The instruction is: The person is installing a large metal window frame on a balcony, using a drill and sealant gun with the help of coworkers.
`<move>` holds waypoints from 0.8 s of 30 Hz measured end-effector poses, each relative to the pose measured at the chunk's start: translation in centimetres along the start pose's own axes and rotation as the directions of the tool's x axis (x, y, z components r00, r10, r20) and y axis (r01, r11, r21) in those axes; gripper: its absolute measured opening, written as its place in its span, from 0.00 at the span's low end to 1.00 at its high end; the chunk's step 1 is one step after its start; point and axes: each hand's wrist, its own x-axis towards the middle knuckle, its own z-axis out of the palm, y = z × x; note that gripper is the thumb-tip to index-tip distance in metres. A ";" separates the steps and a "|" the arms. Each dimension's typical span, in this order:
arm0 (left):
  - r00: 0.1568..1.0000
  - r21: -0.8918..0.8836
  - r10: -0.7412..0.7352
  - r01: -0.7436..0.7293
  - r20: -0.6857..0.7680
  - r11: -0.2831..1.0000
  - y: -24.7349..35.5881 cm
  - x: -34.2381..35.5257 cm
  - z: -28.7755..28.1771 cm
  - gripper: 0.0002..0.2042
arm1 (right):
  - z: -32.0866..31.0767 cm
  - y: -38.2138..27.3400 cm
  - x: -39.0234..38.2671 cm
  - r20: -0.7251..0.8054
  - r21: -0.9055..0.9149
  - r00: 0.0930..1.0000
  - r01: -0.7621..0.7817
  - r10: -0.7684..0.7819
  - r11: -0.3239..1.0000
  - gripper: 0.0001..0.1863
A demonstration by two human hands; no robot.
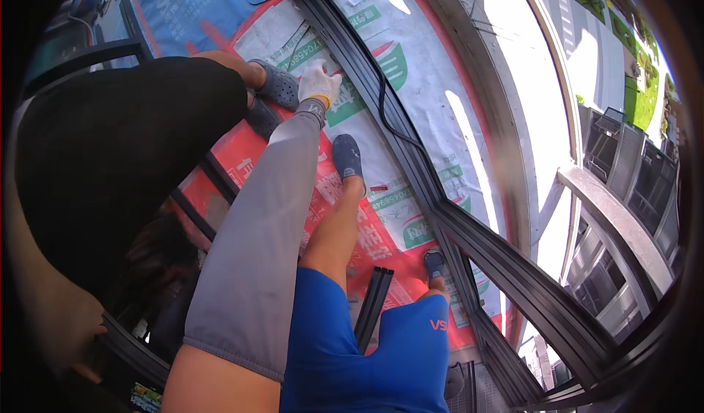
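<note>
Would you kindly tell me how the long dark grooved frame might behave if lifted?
The dark grooved frame is probably stiff, judging by its metallic look. Its length across the view suggests awkward, possibly heavy lifting, and its smooth surface could be slightly slippery.

A cable (382, 94) is draped along the long frame (415, 165), which is flanked by floor sheeting (433, 68). The left hand (320, 83) is held between frame and co-worker (132, 149).

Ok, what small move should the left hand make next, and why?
Perhaps shift the gloved left hand slightly rightward to the long black frame bar: the bar runs close beside it in view, and no held thing shows in the glove.
</note>
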 end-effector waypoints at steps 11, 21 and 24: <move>0.987 0.250 0.157 -0.160 0.033 0.955 -5.1 17.0 9.2 0.29 | -0.6 10.6 11.8 -0.206 -0.015 0.976 -0.072 0.067 0.997 0.41; 0.954 0.147 0.299 -0.294 -0.012 0.944 -6.0 18.9 10.5 0.14 | 0.6 9.8 14.2 -0.324 -0.063 0.942 -0.118 0.092 0.991 0.41; 0.963 0.099 0.268 -0.264 -0.030 0.959 -6.7 20.3 10.5 0.12 | 0.8 10.0 14.6 -0.352 -0.064 0.932 -0.122 0.091 0.990 0.41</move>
